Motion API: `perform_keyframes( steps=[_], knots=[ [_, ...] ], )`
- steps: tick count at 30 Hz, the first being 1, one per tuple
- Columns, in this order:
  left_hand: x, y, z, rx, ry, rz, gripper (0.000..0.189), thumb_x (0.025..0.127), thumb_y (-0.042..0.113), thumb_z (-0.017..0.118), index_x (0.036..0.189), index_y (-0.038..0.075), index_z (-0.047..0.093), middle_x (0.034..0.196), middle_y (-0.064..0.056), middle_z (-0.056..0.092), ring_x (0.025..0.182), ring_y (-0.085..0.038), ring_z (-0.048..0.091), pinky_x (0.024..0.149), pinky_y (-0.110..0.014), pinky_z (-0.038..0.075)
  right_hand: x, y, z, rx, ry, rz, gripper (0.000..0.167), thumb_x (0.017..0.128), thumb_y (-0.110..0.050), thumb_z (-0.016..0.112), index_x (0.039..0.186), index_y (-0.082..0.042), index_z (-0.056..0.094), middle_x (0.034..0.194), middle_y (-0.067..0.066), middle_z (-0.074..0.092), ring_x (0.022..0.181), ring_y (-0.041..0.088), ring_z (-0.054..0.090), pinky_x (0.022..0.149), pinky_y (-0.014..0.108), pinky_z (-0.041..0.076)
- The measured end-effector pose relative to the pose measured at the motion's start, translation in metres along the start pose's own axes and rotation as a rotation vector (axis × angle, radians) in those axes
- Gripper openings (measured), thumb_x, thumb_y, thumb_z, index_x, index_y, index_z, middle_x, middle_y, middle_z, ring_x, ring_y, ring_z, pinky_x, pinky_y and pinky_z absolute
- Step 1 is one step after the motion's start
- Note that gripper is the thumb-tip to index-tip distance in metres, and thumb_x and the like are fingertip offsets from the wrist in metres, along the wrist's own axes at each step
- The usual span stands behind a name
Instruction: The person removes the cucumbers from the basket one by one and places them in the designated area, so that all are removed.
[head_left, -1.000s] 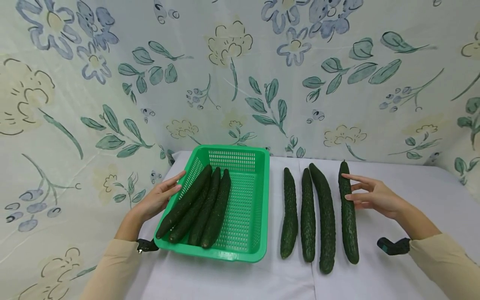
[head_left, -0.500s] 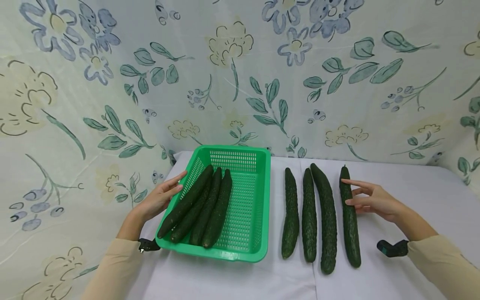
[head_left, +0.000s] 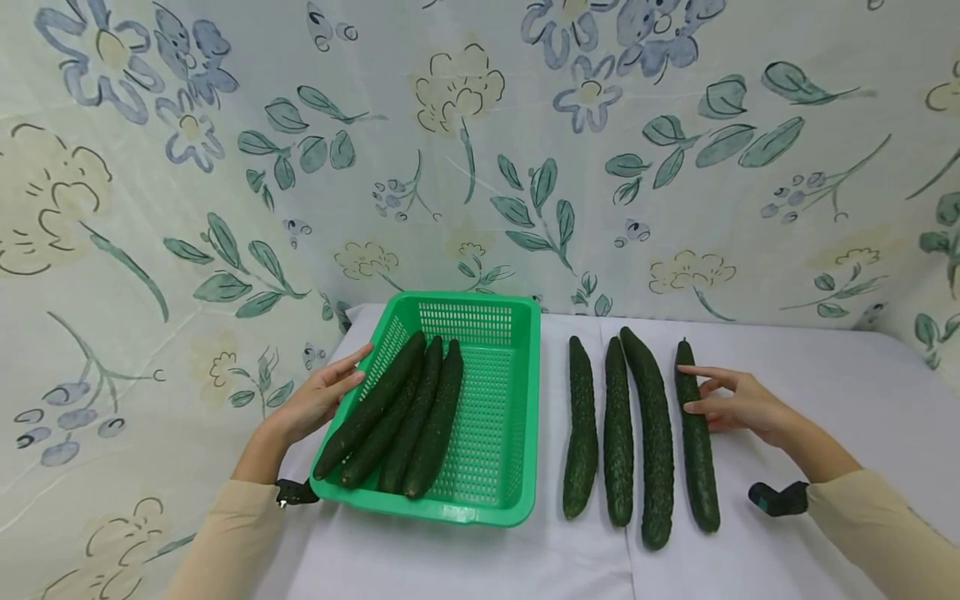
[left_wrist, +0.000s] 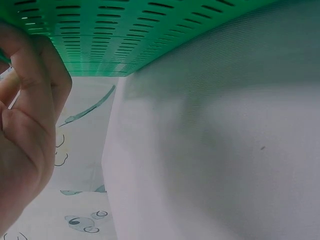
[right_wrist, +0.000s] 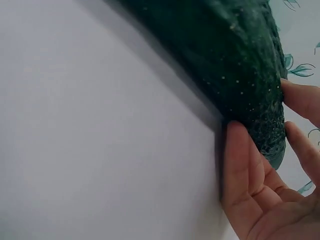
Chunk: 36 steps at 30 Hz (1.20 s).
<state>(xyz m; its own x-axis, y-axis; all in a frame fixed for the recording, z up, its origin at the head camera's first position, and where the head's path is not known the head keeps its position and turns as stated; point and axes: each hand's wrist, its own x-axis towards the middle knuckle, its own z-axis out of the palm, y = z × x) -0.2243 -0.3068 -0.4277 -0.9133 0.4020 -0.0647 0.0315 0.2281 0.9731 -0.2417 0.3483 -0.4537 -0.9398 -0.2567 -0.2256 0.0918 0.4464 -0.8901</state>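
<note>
My left hand (head_left: 311, 406) holds the left rim of a green plastic basket (head_left: 525, 417), with the fingers curled at its edge; the left wrist view shows the hand (left_wrist: 30, 115) beside the slotted basket wall (left_wrist: 105, 35). Several dark green cucumbers (head_left: 435, 417) lie side by side in the basket's left part. My right hand (head_left: 738, 406) pinches the upper part of the rightmost cucumber (head_left: 699, 475) between thumb and fingers. That cucumber (right_wrist: 225, 60) lies on the cloth, its bumpy skin close up in the right wrist view, with fingers on both sides.
Three more cucumbers, a left one (head_left: 580, 433), a middle one (head_left: 618, 433) and a long curved one (head_left: 655, 442), lie between basket and right hand. A white cloth (head_left: 562, 558) covers the table. Floral fabric (head_left: 450, 167) hangs behind and at the left.
The right hand and the rightmost cucumber have shifted slightly toward me, and the cucumber's tip has moved a little left. Left hand and basket have stayed in place.
</note>
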Motion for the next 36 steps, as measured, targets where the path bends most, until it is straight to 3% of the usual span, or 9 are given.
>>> perform_keyframes(
  steps=[11,16,27,36],
  knots=[
    [-0.001,0.001,0.0,0.009,0.012,-0.005,0.056,0.109,0.024,0.045,0.161,0.023,0.023,0.152,-0.018,0.026,0.045,-0.013,0.021,0.044,-0.03,0.028,0.002,-0.003,0.002,-0.086,-0.006,0.018,0.082,0.09,-0.022,0.077,0.154,0.0,0.031,0.124,0.033,0.043,0.077,0.026,0.064,0.065,0.042,0.058],
    [-0.001,0.001,0.0,0.012,0.007,-0.006,0.057,0.109,0.026,0.045,0.161,0.024,0.023,0.161,-0.017,0.014,0.044,-0.014,0.021,0.044,-0.029,0.029,0.0,-0.003,0.001,-0.097,-0.028,0.011,0.081,0.091,-0.022,0.075,0.155,0.0,0.029,0.122,0.031,0.044,0.077,0.026,0.064,0.065,0.042,0.057],
    [0.0,0.002,0.0,0.018,0.004,-0.005,0.056,0.109,0.026,0.044,0.161,0.024,0.023,0.163,-0.017,0.008,0.043,-0.014,0.02,0.043,-0.029,0.028,-0.002,-0.004,-0.002,-0.105,-0.057,-0.019,0.079,0.093,-0.02,0.072,0.155,0.001,0.028,0.122,0.033,0.044,0.078,0.03,0.066,0.069,0.042,0.058],
    [0.0,-0.001,0.0,0.003,-0.003,0.0,0.056,0.109,0.026,0.043,0.161,0.022,0.022,0.164,-0.019,0.003,0.044,-0.014,0.019,0.043,-0.028,0.027,-0.003,-0.01,-0.001,-0.205,-0.048,-0.014,0.077,0.093,-0.024,0.072,0.153,0.001,0.032,0.116,0.03,0.048,0.076,0.027,0.064,0.064,0.04,0.057]
  ],
)
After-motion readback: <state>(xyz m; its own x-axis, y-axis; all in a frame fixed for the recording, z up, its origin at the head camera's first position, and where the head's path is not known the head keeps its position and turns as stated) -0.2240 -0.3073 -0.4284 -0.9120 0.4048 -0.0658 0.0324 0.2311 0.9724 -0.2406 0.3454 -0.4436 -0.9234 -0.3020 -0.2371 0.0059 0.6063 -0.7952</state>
